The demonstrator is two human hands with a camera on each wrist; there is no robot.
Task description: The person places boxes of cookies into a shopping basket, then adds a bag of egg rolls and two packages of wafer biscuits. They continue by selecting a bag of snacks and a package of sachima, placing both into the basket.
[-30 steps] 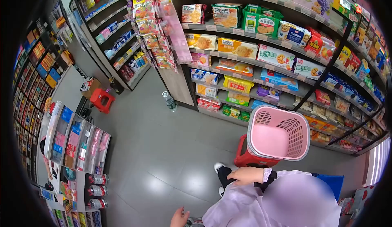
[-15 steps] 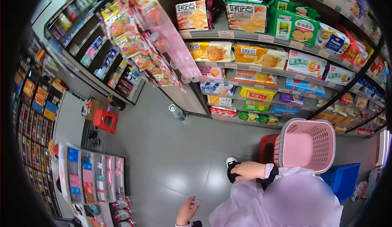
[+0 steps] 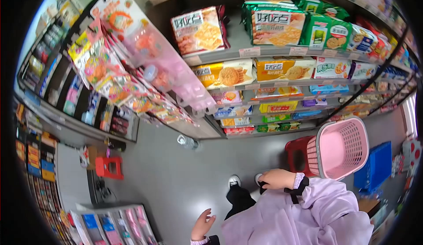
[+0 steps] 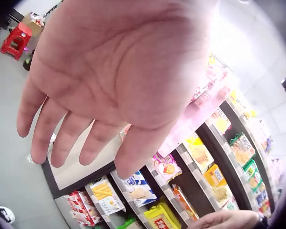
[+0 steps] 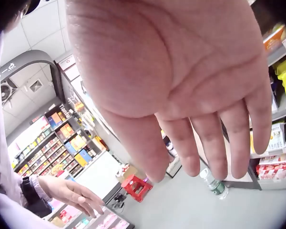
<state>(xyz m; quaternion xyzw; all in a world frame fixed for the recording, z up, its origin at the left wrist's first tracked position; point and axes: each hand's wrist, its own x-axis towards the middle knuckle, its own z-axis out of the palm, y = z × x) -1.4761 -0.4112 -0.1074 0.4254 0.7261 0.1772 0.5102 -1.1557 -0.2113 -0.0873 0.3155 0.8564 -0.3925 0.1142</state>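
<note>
My left hand point(image 3: 202, 225) hangs low in the head view, its fingers loosely spread and nothing in them. In the left wrist view the palm point(image 4: 119, 71) faces the camera, bare, with relaxed fingers. My right hand point(image 3: 279, 179) is in front of the lilac clothing point(image 3: 291, 214), left of the pink basket point(image 3: 337, 150) and not touching it. Its empty palm point(image 5: 181, 62) fills the top of the right wrist view, fingers extended. The basket stands by a red stool point(image 3: 302, 157).
Shelves of packaged biscuits point(image 3: 277, 27) curve across the top and right. Hanging candy packs point(image 3: 99, 66) jut out at left. A bottle point(image 3: 188, 142) stands on the floor near the shelf end. Also visible are another red stool point(image 3: 109, 167), a display counter point(image 3: 119, 225) and a blue crate point(image 3: 374, 165).
The shelves and hanging packs appear larger and nearer. The basket has shifted right in view, and both shoes now show. Both hands remain empty.
</note>
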